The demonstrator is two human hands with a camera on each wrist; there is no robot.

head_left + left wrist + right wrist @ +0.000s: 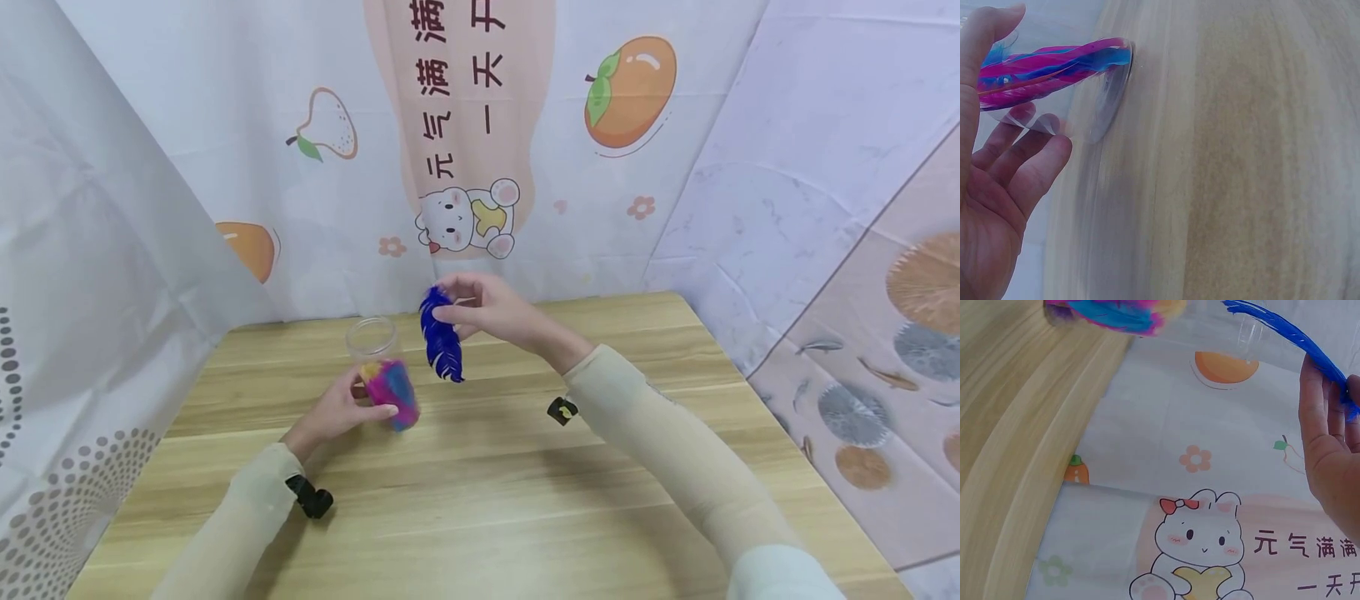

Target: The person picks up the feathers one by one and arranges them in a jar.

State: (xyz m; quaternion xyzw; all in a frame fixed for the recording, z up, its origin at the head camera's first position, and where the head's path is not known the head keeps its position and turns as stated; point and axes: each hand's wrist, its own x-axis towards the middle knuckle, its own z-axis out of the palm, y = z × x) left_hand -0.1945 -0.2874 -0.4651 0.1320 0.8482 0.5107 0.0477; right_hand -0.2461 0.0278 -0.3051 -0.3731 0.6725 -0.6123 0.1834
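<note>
A clear plastic jar [372, 340] stands on the table with pink, blue and yellow feathers [392, 396] inside its lower part. My left hand [341, 414] holds the jar from the left, its thumb across the front; in the left wrist view the fingers [1041, 165] curl round the clear wall. Above and right of the jar's rim, my right hand [491, 308] pinches a dark blue feather [441, 337] between thumb and fingertips. The feather hangs down, apart from the jar. In the right wrist view the blue feather [1285, 328] reaches toward the jar's clear side.
The wooden table [480, 517] stretches around both arms. A printed curtain [510, 150] with fruit and a cartoon bunny hangs behind its back edge. Black wrist cameras [310, 497] sit on both sleeves.
</note>
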